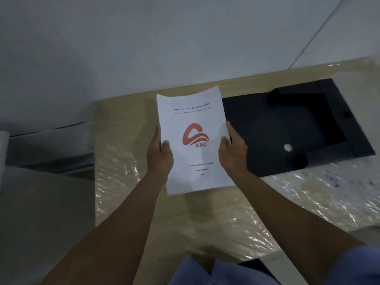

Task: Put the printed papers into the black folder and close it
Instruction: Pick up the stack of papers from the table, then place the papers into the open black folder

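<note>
A stack of white printed papers [193,145] with a red logo on the cover page is held up above the table. My left hand [159,155] grips its left edge and my right hand [233,151] grips its right edge, thumbs on the front. The black folder [287,124] lies open and flat on the table just right of the papers, its inner flaps and a round silver snap [287,147] showing. The papers' right edge overlaps the folder's left edge in view.
The wooden table [131,182] is covered in crinkled clear plastic wrap. A white wall [144,48] stands right behind it. Left of the table's edge there is a gap down to the floor and grey furniture [49,149].
</note>
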